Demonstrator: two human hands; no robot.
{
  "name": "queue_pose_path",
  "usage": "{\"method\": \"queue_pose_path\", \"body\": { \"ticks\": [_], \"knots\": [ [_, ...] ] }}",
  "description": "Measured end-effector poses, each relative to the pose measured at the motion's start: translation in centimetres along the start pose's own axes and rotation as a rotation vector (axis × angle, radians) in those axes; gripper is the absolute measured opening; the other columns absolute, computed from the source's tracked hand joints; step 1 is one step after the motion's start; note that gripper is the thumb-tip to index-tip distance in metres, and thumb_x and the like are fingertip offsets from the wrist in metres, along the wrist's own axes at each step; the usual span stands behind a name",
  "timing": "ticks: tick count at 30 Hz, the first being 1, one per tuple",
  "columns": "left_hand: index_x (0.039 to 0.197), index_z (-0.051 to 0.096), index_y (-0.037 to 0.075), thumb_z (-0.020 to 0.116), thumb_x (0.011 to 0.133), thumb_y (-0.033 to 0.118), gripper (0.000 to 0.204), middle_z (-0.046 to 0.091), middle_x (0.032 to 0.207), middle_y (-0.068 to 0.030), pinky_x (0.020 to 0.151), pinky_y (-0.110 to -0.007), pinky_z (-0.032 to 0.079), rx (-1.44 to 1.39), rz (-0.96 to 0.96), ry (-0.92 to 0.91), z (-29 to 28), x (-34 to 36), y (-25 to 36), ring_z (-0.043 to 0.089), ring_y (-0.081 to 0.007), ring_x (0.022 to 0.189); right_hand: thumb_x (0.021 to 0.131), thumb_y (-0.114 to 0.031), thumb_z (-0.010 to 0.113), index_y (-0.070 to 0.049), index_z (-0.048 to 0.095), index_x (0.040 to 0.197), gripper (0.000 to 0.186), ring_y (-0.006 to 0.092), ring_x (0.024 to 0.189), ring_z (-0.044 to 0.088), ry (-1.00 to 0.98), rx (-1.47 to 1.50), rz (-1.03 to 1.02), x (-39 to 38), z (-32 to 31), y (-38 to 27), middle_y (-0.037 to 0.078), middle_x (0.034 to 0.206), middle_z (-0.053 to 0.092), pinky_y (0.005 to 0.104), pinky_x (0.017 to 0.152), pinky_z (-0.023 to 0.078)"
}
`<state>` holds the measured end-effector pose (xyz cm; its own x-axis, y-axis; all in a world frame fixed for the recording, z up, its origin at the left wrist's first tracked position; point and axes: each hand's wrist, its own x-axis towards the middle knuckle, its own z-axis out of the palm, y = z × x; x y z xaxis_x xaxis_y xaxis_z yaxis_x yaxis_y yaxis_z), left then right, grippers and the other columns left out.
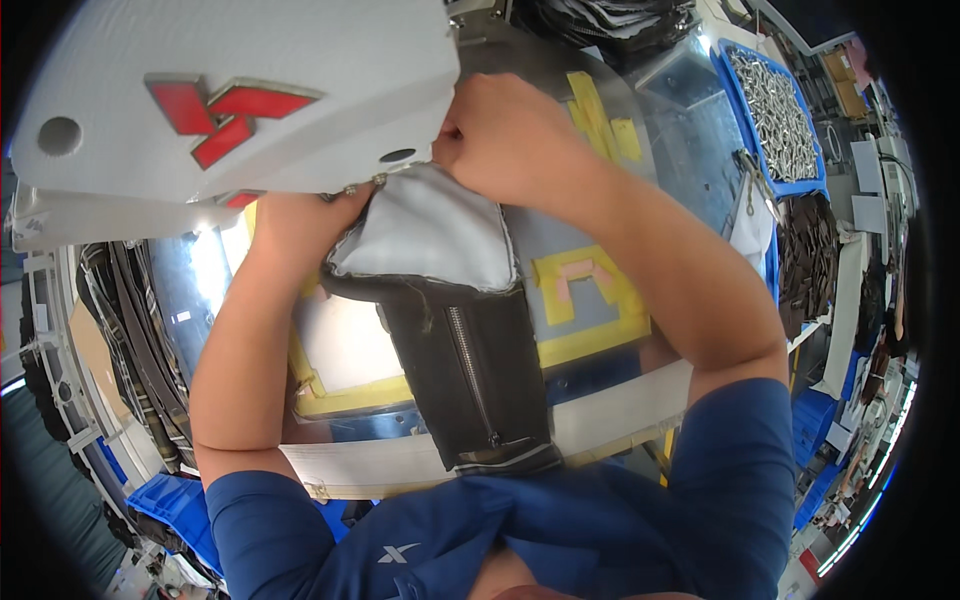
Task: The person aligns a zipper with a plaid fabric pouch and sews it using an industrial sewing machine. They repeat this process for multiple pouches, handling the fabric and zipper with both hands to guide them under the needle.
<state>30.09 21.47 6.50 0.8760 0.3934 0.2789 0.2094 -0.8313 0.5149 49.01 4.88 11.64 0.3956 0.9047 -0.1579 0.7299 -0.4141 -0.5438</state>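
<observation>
A dark fabric piece (415, 345) with a metal zipper (470, 370) and a white lining (425, 225) reaches from my body up under the white sewing machine head (330, 60). Its lining faces up at the far end. My right hand (505, 135) is closed in a pinch at the far right edge of the piece, beside the machine head. At the far left edge my left hand (305, 225) grips the cloth with its thumb along the border; its other fingers are hidden by the machine head. The needle area is hidden too.
Yellow tape (560, 345) marks the worktable around the cloth. A blue tray (815, 185) of small metal parts stands at the far right, above stacked dark pieces (805, 255). Striped dark cloth strips (135, 330) hang at the left, with a blue bin (175, 510) below. Dark cloth (605, 25) is piled behind.
</observation>
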Motion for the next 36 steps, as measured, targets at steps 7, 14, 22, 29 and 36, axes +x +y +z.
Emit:
{"method": "queue_pose_path", "body": {
  "ticks": [7,14,22,29,36],
  "knots": [
    [0.128,0.077,0.012,0.076,0.095,0.046,0.047,0.081,0.109,-0.0138,0.088,-0.040,0.058,0.018,-0.200,-0.159,-0.3,-0.2,0.3,0.077,-0.0325,0.101,0.092,-0.026,0.072,-0.003,0.082,0.098,0.025,0.0424,0.098,0.076,0.141,0.006,-0.046,0.5,2.1,1.4,0.022,0.096,0.079,0.0505,0.089,0.061],
    [0.126,0.078,0.013,0.076,0.094,0.048,0.048,0.082,0.102,-0.0139,0.089,-0.039,0.059,0.011,-0.246,-0.130,0.3,-0.7,0.0,0.078,-0.0316,0.097,0.091,-0.025,0.072,-0.002,0.081,0.096,0.025,0.0422,0.096,0.076,0.159,-0.003,-0.102,0.7,2.4,1.7,0.023,0.093,0.078,0.0501,0.088,0.060],
    [0.129,0.077,0.015,0.076,0.095,0.047,0.046,0.081,0.111,-0.0125,0.090,-0.040,0.059,-0.104,-0.276,-0.112,0.5,-0.8,0.6,0.077,-0.0294,0.101,0.090,-0.026,0.077,0.000,0.080,0.093,0.026,0.0431,0.095,0.075,0.128,0.045,-0.040,0.1,1.1,2.0,0.023,0.091,0.077,0.0503,0.085,0.059],
    [0.137,0.073,0.019,0.074,0.098,0.049,0.049,0.079,0.123,-0.0103,0.096,-0.040,0.058,-0.056,-0.359,-0.266,-0.1,-0.5,0.8,0.075,-0.0304,0.112,0.091,-0.026,0.076,0.001,0.079,0.092,0.026,0.0444,0.094,0.074,0.178,0.013,-0.113,0.0,1.4,2.7,0.024,0.090,0.077,0.0509,0.085,0.059],
    [0.118,0.077,0.002,0.088,0.088,0.010,0.032,0.080,0.110,-0.0107,0.088,-0.038,0.058,-0.059,-0.267,-0.150,-0.1,-0.4,1.5,0.074,-0.0258,0.098,0.092,-0.026,0.075,0.000,0.080,0.091,0.027,0.0438,0.093,0.075,0.169,-0.009,-0.076,-0.3,1.1,2.2,0.023,0.089,0.077,0.0505,0.084,0.059]
  ]
}}
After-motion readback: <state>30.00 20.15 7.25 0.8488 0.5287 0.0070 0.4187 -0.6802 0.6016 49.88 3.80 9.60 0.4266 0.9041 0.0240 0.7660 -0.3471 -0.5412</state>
